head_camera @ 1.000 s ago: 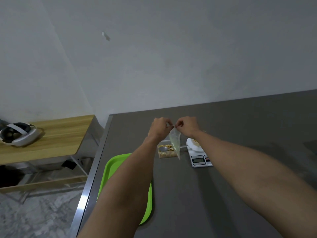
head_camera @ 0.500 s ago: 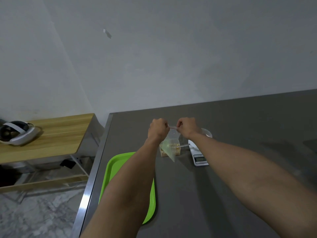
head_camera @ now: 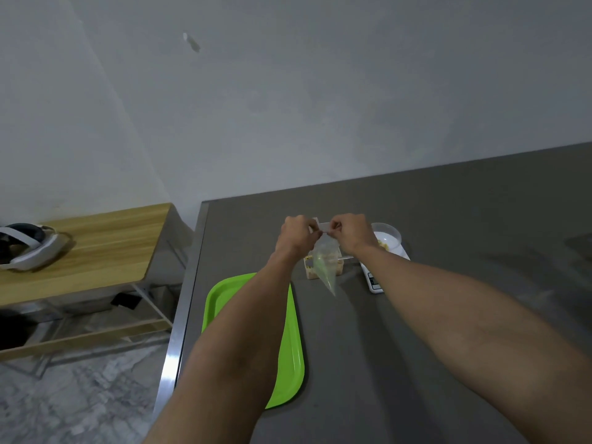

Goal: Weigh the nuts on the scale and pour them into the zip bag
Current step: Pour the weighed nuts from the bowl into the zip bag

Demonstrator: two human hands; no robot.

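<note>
Your left hand (head_camera: 296,233) and right hand (head_camera: 350,233) are both raised over the far part of the grey table (head_camera: 416,347), knuckles toward you, with the zip bag (head_camera: 326,265) strung between them. Each hand has its fingers curled in and pinches the bag's top strip: the left takes the strip's 9 o'clock end, the right its 3 o'clock end, and a short pale stretch of the strip shows in the gap between the two fists. The fingertips themselves are turned away from you, so you cannot tell which fingers do the pinching. From that strip the clear, green-tinted bag hangs down toward 6 o'clock and tapers to a point, clear of the tabletop as far as the view shows.

Straight behind the hanging bag sits a small clear container of nuts (head_camera: 309,267), seen partly through the plastic. At 3 o'clock from your hands, just past your right wrist, the white kitchen scale (head_camera: 373,280) lies on the table with a clear bowl (head_camera: 389,233) on its platform; a few nuts (head_camera: 382,244) show in the bowl beside your wrist. The scale's display is too small to read.

At 7 o'clock from the bag, under your left forearm, a lime-green tray (head_camera: 293,354) lies flat on the table. Far off at 9 o'clock a wooden side table (head_camera: 105,248) carries a white headset (head_camera: 28,249).
</note>
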